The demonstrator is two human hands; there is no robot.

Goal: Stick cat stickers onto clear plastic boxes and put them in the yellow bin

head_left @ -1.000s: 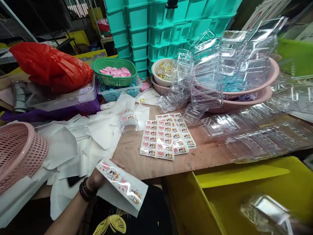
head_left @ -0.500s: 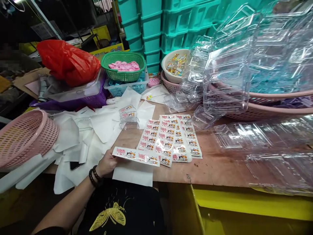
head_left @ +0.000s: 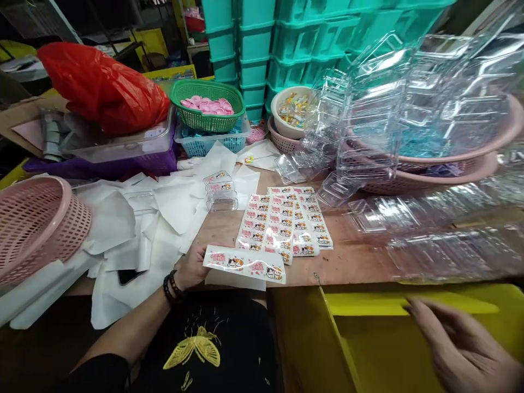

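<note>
At the worktop's near edge: sticker strip in the left hand

Above the person's lap, by the worktop point(head_left: 344, 265), the left hand point(head_left: 190, 274) holds the sticker strip point(head_left: 245, 264) at its left end. Grip pressed together there, pinching the strip. Printed side faces the camera: pink lettering, cat pairs. Right end slightly lower than the left. A plain white flap point(head_left: 235, 281) shows beneath. Dark beaded bracelet point(head_left: 173, 286) on that wrist.

Low at the right, the right hand point(head_left: 464, 352) is over the yellow bin point(head_left: 380, 349). Grip loosely spread, bare; outline a little blurred.

Mid-worktop, just beyond the strip: sticker sheets point(head_left: 282, 224), fanned and overlapping, same cat print. To their left, small clear cases point(head_left: 221, 188), some with cat labels, near loose white papers point(head_left: 176, 202). A dark flat object point(head_left: 128, 277) lies partly under those papers. Pink basket point(head_left: 73, 221) at far left, tilted.

Further back, left: red bag point(head_left: 102, 90); beside it, green basket point(head_left: 208, 120) of pink pieces point(head_left: 210, 105), set on a light-blue basket point(head_left: 210, 143). Back right: heaped clear packaging point(head_left: 376, 109) about large pink baskets point(head_left: 475, 174), with more in rows on the worktop. Teal crates point(head_left: 256, 43) stacked behind.
</note>
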